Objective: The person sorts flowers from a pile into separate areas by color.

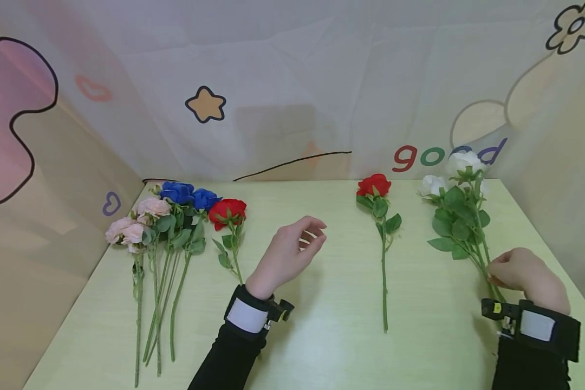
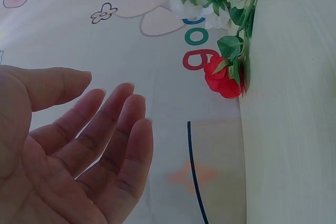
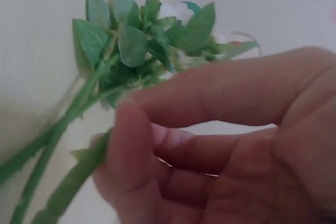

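My right hand (image 1: 528, 276) pinches one green stem (image 3: 79, 174) between thumb and fingers, at the right of the table. The stem belongs to a white rose (image 1: 465, 162), whose bloom shows above the other white rose (image 1: 434, 185). More stems lie beside the pinched one in the right wrist view. My left hand (image 1: 290, 249) hovers over the middle of the table, fingers loosely bent and holding nothing. Left of it lies a red rose (image 1: 228, 212), its lower stem hidden behind the wrist. Another red rose (image 1: 374, 186) lies between my two hands.
At the left of the pale table (image 1: 331, 325) lie pink roses (image 1: 153, 208) and blue roses (image 1: 177, 192), their stems toward me. Behind the table hangs a printed cloth (image 1: 292, 70) with letters and drawings. A camera is strapped to each wrist.
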Available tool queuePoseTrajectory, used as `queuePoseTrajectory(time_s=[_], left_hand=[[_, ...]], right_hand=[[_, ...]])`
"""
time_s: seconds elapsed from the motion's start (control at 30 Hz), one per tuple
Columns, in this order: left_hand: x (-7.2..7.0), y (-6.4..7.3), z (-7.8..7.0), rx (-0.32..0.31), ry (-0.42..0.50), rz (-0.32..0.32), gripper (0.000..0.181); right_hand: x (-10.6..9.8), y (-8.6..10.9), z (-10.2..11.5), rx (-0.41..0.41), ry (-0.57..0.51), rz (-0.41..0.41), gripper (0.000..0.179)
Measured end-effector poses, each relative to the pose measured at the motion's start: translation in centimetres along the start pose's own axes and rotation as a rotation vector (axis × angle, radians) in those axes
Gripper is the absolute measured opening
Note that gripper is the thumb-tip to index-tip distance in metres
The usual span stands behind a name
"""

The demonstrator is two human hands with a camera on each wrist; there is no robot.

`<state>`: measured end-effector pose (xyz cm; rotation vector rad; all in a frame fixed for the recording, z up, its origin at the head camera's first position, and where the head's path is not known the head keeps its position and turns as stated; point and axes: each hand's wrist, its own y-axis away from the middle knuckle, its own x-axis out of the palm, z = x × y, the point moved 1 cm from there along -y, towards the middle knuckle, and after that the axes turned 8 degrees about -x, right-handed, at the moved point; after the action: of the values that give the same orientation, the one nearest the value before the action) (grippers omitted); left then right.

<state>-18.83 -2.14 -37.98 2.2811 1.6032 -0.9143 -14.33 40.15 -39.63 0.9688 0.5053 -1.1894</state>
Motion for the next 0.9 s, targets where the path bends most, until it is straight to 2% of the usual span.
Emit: queuePoseTrajectory(time_s=[0.13,0.23,0.33,0.43,0.57,0.67,0.9], left_hand=[[0.0,0.0,0.0,0.003,0.001,-0.002,0.021],[-0.1,0.0,0.0,0.004,0.0,-0.003,0.02],[-0.1,0.0,-0.1,0.002,0.001,-0.004,0.021],[-0.2,0.0,-0.2,-0.003,0.004,-0.003,0.021],[-0.2,0.1,-0.2,-0.007,0.006,-0.002,0.021],[-0.2,0.0,-0.2,-0.008,0.007,-0.002,0.021],[-0.2,0.0,-0.1,-0.007,0.007,-0.002,0.021]], right_hand=[[0.3,-0.3,-0.3,0.049,-0.136,0.076,0.031],[0.4,-0.6,-0.4,0.08,-0.19,0.088,0.034],[0.4,-0.6,-0.3,0.077,-0.173,0.079,0.039],[0.2,-0.5,-0.1,0.067,-0.112,0.045,0.047],[0.2,-0.3,-0.2,0.097,-0.035,-0.011,0.062],[0.4,-0.5,-0.6,0.111,-0.03,-0.018,0.067],[1.0,-1.5,-1.3,0.101,-0.084,0.036,0.054]])
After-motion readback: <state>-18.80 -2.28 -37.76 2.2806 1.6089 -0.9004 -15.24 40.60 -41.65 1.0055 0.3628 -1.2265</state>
